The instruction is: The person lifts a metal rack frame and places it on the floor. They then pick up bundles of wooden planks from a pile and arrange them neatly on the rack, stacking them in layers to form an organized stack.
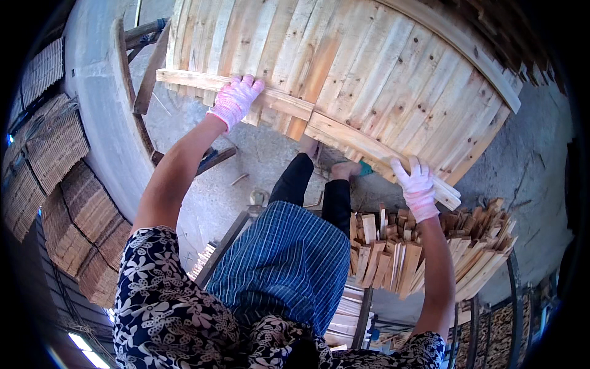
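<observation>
A broad panel of pale, knotty boards (381, 74) lies side by side before me. Along its near edge run two wooden battens, end to end: a left batten (184, 78) and a right batten (356, 136). My left hand (236, 101), in a white and pink glove, is closed over the left batten, fingers lying across its top. Near the far right end of the other batten, my right hand (418, 187), gloved alike, grips it with the thumb apart on the near side. The undersides of both battens are hidden.
Another long strip (467, 52) runs along the panel's far edge. A stack of short wood offcuts (399, 258) stands by my right forearm. Bundled wooden slats (80, 215) sit at left, near a dark wooden frame (144, 104). Grey concrete floor (212, 200) shows below.
</observation>
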### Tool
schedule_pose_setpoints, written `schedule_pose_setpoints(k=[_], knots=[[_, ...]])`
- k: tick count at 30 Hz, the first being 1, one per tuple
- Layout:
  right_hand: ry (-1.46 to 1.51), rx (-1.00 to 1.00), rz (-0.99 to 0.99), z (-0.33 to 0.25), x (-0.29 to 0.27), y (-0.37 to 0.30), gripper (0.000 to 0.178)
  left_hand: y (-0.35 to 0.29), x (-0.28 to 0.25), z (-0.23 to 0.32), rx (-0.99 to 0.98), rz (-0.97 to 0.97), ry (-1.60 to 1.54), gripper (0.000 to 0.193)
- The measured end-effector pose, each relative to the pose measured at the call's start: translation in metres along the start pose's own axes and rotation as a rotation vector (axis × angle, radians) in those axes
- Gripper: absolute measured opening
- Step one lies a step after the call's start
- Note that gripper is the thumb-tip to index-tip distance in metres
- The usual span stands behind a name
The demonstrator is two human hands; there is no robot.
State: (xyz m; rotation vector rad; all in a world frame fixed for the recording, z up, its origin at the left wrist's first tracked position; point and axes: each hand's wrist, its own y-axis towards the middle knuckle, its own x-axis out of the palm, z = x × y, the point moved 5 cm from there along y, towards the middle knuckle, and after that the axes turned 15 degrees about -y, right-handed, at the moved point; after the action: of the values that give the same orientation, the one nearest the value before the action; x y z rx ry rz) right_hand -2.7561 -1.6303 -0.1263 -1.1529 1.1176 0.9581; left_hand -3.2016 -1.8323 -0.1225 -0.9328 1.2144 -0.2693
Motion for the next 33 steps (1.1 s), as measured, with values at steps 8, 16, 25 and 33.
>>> schedule_pose_setpoints(k=[8,16,25,33], knots=[[0.054,-0.069,0.112,-0.008,-0.061,0.002,0.058,0.01,-0.015,0.001,0.04,0.087,-0.028,0.038],[0.02,0.11,-0.013,-0.048,0.004,0.03,0.058,0.013,-0.013,0.014,0.171,0.151,-0.03,0.038],[0.279,0.207,-0.14,-0.029,-0.022,0.027,0.045,0.027,-0.012,0.001,0.124,-0.04,0.075,0.056],[0.595,1.581,0.171,-0.093,-0.079,-0.196,0.055,-0.037,-0.053,0.311,0.502,-0.209,-0.317,0.033]])
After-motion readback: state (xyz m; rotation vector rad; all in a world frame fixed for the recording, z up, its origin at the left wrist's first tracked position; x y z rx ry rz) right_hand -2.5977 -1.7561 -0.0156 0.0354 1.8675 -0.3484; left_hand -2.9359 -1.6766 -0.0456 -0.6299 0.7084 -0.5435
